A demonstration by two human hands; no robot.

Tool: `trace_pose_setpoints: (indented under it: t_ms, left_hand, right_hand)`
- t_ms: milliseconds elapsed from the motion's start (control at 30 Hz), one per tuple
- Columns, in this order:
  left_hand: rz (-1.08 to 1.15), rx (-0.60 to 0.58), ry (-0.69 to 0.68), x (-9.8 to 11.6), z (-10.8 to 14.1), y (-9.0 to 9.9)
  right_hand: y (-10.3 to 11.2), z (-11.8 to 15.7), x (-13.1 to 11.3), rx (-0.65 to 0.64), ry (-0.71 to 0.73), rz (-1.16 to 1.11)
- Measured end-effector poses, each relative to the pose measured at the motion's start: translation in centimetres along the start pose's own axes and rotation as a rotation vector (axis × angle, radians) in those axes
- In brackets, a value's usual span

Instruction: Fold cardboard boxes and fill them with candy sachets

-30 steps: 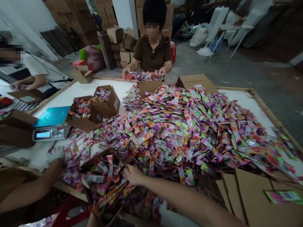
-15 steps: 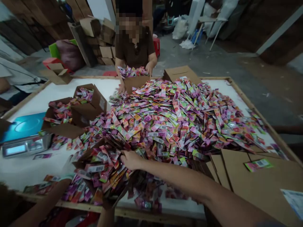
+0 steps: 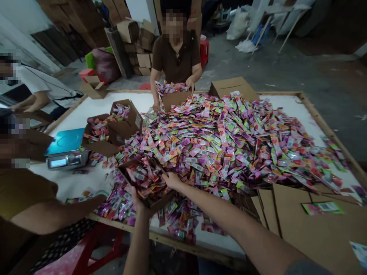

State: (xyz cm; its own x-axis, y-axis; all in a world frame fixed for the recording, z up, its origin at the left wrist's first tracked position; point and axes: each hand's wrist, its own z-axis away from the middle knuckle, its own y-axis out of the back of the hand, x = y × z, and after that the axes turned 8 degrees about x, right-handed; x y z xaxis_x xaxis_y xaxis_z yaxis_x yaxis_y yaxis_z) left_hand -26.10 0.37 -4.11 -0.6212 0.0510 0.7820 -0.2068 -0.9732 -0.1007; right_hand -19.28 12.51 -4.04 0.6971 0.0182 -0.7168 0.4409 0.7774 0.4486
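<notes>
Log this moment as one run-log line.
left hand: box corner | right hand: box rim | cardboard box: filled with sachets | beside: sachet heap

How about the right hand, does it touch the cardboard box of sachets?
Touching: the head view shows the right hand resting its fingers on the rim of the cardboard box.

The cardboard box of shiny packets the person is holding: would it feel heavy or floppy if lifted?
The cardboard box probably feels light, since the glossy packets look thin. Its walls may flex where the left hand and right hand hold it. The packets could slide out if tilted.
</notes>
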Motion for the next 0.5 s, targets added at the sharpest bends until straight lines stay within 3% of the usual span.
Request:
trace_pose_setpoints:
  t_ms: [67, 200, 300, 400, 500]
  left_hand:
    - [-0.020, 0.015, -0.043, 0.6, -0.6, 0.1]
    - [0.004, 0.125, -0.065, 0.9, 0.0, 3.4]
    - [0.028, 0.175, -0.023, 1.1, 1.4, 5.1]
    - [-0.036, 0.233, 0.017, 1.7, 2.3, 5.6]
    - [-0.219, 0.321, 0.034, 2.5, 2.6, 6.0]
  right_hand:
    - [0.1, -0.2, -0.3, -0.006, -0.013, -0.031]
    - [0.0, 1.9, -0.5, -0.025, 0.014, -0.110]
    - [1.1, 4.4, 0.6, -0.026, 0.020, -0.170]
    - [4.2, 7.7, 3.2, -0.033, -0.005, -0.229]
    - [9.3, 12.2, 7.4, -0.012, -0.037, -0.286]
